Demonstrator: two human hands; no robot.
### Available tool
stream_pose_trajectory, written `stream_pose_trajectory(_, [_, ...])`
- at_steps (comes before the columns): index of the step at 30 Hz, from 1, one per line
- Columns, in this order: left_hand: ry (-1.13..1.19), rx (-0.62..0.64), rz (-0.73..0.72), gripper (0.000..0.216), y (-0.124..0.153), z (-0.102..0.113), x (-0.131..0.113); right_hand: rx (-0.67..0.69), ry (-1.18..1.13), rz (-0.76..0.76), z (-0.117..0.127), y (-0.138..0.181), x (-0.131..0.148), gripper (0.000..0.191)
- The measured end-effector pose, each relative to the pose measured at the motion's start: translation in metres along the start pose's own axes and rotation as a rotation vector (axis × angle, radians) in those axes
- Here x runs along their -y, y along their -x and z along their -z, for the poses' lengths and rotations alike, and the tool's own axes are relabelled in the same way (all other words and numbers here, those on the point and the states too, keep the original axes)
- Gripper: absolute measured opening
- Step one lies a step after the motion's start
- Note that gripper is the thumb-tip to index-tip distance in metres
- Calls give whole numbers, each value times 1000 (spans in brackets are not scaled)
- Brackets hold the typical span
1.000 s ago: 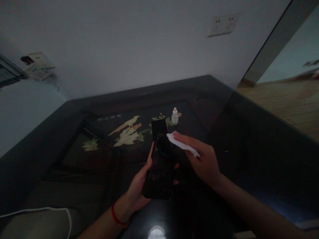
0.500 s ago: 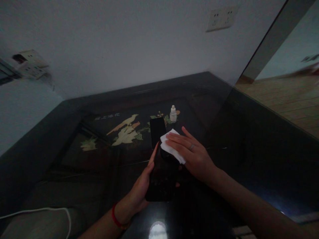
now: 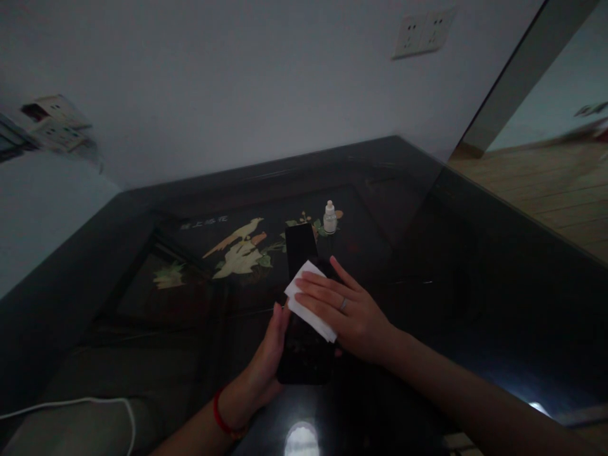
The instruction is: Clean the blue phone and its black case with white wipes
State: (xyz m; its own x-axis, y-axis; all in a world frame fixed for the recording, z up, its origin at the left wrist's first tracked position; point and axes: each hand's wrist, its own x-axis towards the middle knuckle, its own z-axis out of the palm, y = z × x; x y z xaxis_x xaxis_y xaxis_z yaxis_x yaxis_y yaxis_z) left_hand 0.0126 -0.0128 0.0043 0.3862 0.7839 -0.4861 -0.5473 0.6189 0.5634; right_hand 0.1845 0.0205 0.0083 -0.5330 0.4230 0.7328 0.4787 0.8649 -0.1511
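phone (image 3: 304, 354) gripped at its edge by the left hand (image 3: 268, 361), right hand (image 3: 349, 310) pressing a white wipe (image 3: 308, 310) flat onto it.

Dark glossy table (image 3: 475, 266) with an inlaid bird-and-flower panel under its glass top. On it: small white dropper bottle (image 3: 329, 217) upright near the far edge, black phone (image 3: 300, 244) just beside it.

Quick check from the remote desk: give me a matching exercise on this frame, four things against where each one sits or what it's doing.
Things:
1. white cloth
2. black phone
3. small white bottle
4. white cable

States:
A. standing upright on the dark table, beyond the hands
B. pressed flat under the right hand
C. gripped from its side by the left hand
D. lying at the lower left corner

Pairs: 1-B, 2-C, 3-A, 4-D
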Motion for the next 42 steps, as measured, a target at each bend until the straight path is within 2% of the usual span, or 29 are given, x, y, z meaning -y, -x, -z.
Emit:
stream_pose_trajectory(4, [73,-14,-34,68,-1,4,-4,77,-29,72,-3,0,7,30])
stream_pose_trajectory(11, [129,146,-161,57,3,7,-12,-50,-32,119,6,-2,4,24])
stream_pose_trajectory(14, [136,206,-168,53,5,9,-15,-75,-6,142,12,-2,-3,20])
stream_pose_trajectory(16, [140,295,-145,49,5,11,-18,-89,9,145,15,0,-9,20])
stream_pose_trajectory(19, [138,444,-89,54,6,9,-21,-134,5,66,21,2,-19,31])
stream_pose_trajectory(21, [115,492,-33,62,7,6,-22,-190,-33,-41,26,2,-24,35])
stream_pose_trajectory(23, [99,483,8,66,8,2,-19,-239,-80,-157,32,1,-26,39])
stream_pose_trajectory(25, [110,466,34,73,8,0,-16,-231,-129,-206,35,-1,-26,42])
stream_pose_trajectory(28, [125,475,76,84,7,-1,-12,-115,-194,-138,33,-2,-27,41])
stream_pose_trajectory(30, [124,453,63,83,7,-1,-13,-56,-213,-105,30,-1,-28,39])
stream_pose_trajectory(33, [115,402,11,79,7,0,-17,-58,-192,-115,27,1,-31,41])
stream_pose_trajectory(38, [131,399,-20,77,4,4,-21,-97,-112,-59,25,1,-28,39])
stream_pose_trajectory(42, [149,284,-87,73,0,6,-23,-66,-106,30,17,-1,-17,30])
